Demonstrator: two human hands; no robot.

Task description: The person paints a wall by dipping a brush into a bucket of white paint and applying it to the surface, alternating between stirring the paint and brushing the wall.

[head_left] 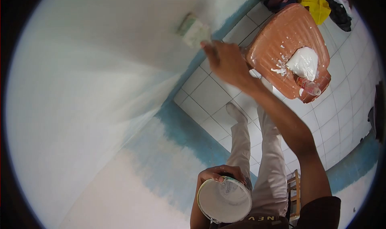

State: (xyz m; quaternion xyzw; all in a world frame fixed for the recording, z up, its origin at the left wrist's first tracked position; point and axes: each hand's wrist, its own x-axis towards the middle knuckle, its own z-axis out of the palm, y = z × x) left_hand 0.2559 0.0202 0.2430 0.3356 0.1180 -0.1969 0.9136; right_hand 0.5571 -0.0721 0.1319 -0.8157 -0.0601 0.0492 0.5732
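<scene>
Pointing bristles-first toward the wall (100,68), the brush (195,31) is being gripped by the right hand (228,65); well apart, the bucket (249,209) by the left hand (221,173).

The bucket's (206,207) inner wall looks smooth and pale-coated. Ribbed plastic forms the chair (287,32); the white bag (306,62) is glossy plastic, the bottle (309,86) clear and shiny. Floor tiles (211,90) look smooth, the trousers (271,164) cloth.
</scene>
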